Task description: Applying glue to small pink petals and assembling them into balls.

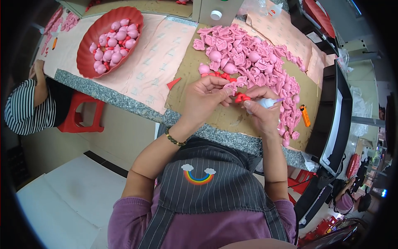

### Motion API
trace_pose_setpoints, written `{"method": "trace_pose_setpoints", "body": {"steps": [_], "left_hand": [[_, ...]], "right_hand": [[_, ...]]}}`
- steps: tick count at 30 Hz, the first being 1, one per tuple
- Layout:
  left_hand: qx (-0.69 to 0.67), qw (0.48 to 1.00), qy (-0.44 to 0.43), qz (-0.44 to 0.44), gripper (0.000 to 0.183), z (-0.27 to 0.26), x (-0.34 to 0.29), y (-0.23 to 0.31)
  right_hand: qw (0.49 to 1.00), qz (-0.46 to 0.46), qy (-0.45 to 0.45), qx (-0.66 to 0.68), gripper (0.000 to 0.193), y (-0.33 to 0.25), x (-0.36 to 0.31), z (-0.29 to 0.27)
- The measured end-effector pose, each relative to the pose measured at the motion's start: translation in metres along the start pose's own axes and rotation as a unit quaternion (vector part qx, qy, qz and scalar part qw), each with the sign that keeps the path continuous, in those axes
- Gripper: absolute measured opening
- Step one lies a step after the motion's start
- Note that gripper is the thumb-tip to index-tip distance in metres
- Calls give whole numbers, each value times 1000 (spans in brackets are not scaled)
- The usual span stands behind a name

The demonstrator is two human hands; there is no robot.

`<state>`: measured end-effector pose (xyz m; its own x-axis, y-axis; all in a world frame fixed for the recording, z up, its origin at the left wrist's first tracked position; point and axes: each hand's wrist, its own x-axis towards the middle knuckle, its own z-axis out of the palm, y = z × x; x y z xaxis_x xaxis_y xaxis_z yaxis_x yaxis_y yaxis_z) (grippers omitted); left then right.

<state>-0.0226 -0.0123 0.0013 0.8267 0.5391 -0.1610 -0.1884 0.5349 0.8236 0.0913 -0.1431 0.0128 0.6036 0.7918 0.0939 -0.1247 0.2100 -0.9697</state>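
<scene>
Between thumb and fingers, my left hand (207, 96) pinches a small pink moulded piece (230, 86) with a wavy edge. Close beside it, my right hand (266, 114) grips a small glossy red piece (241, 98) at its fingertips. A whitish squeeze bottle (267, 102) with a thin purple nozzle is also tucked in that hand, nozzle pointing right. Both hands are above a brown board (182, 89), their pieces nearly touching. Just beyond them lies a large heap of pink moulded pieces (232, 43), some round and some hollow, with several red pieces (224, 76) at its near edge.
A red fluted bowl (85, 54) of round pink and red parts stands on pink cloth at left. A red pointed scrap (173, 83) lies near the board. An orange-and-black tool (305, 115) is right of the heap. At far left sits a person in a striped sleeve (25, 106).
</scene>
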Motion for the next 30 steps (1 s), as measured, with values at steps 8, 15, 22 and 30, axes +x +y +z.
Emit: {"method": "trace_pose_setpoints", "body": {"steps": [8,15,22,30], "left_hand": [[45,996,3,75,18,1,-3,-27],[7,997,0,76,23,-1,-4,-23],[29,994,26,97,18,2,-2,-26],[41,993,32,110,15,2,-3,-24]], "right_hand": [[980,-73,1,-185,16,7,-5,17],[975,-73,77,-197,18,4,-2,21],[995,4,83,-63,19,14,-2,8],[980,-60,62,-181,19,12,0,13]]}}
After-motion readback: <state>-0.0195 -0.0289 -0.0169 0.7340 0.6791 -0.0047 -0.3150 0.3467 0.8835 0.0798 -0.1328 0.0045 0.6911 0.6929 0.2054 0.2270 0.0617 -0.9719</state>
